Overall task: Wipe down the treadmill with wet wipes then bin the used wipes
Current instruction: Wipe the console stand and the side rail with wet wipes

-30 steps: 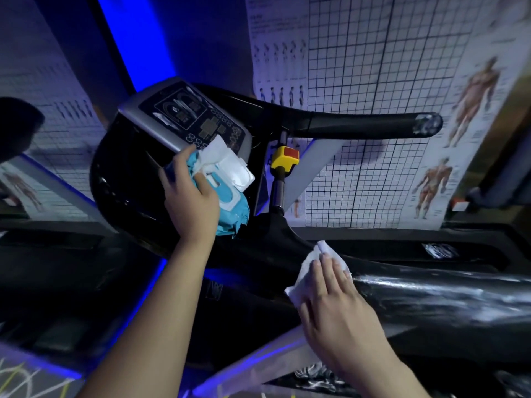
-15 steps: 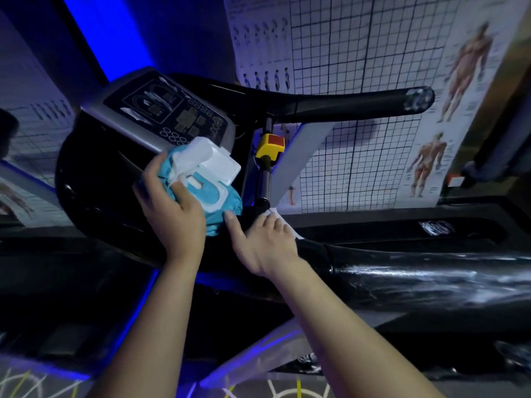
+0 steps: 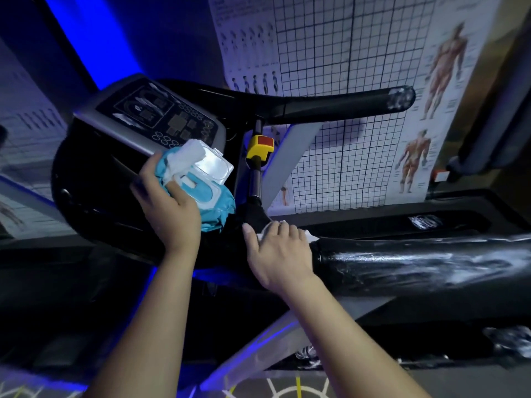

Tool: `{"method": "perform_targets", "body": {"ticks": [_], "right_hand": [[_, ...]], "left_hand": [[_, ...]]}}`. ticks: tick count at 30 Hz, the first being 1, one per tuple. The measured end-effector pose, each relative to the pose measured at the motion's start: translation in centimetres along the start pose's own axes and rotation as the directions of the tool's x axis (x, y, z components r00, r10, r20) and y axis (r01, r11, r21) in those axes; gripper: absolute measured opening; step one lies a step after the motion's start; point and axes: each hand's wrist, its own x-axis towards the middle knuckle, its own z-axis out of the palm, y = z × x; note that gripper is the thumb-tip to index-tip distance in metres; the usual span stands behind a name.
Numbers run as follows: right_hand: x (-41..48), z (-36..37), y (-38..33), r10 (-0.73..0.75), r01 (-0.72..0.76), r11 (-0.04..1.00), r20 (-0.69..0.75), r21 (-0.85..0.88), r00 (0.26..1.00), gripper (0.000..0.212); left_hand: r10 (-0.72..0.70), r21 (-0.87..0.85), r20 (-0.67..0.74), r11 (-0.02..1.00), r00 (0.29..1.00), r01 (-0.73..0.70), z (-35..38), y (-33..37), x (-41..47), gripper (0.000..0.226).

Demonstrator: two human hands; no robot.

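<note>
My left hand (image 3: 169, 211) grips a teal wet-wipes pack (image 3: 201, 182) with its white lid flipped open, held just below the treadmill's grey console (image 3: 149, 113). A white wipe sticks out of the pack's opening. My right hand (image 3: 277, 254) lies flat on a white wipe (image 3: 311, 235), pressing it against the near black handrail (image 3: 416, 262) where the rail meets the console base. Most of that wipe is hidden under my fingers. The rail to the right of my hand glistens wet.
A yellow safety stop with a red button (image 3: 260, 149) stands on a post between the console and the far handrail (image 3: 330, 106). Grid and anatomy posters (image 3: 359, 81) cover the wall behind. A blue light strip (image 3: 94, 41) glows at the upper left.
My right hand slid the wipe left along the near handrail toward the console base, then eased slightly right. My left hand kept hold of the pack throughout.
</note>
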Motion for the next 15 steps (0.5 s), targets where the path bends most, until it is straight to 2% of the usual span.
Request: {"method": "perform_targets", "body": {"ticks": [3, 12, 15], "right_hand": [[-3.2, 1.2, 2.4, -0.114, 0.131, 0.989, -0.201, 0.072, 0.973, 0.084], [-5.3, 1.3, 5.1, -0.318, 0.350, 0.885, -0.152, 0.306, 0.936, 0.077], [-6.9, 2.0, 4.9, -0.257, 0.309, 0.826, -0.173, 0.472, 0.951, 0.069]], "left_hand": [[0.024, -0.020, 0.002, 1.000, 1.000, -0.024, 0.0, -0.3, -0.1, 0.059], [0.016, -0.155, 0.087, 0.988, 0.996, -0.002, -0.5, -0.3, 0.6, 0.058], [-0.034, -0.223, 0.059, 0.974, 0.998, 0.047, -1.6, -0.2, 0.6, 0.058]]}}
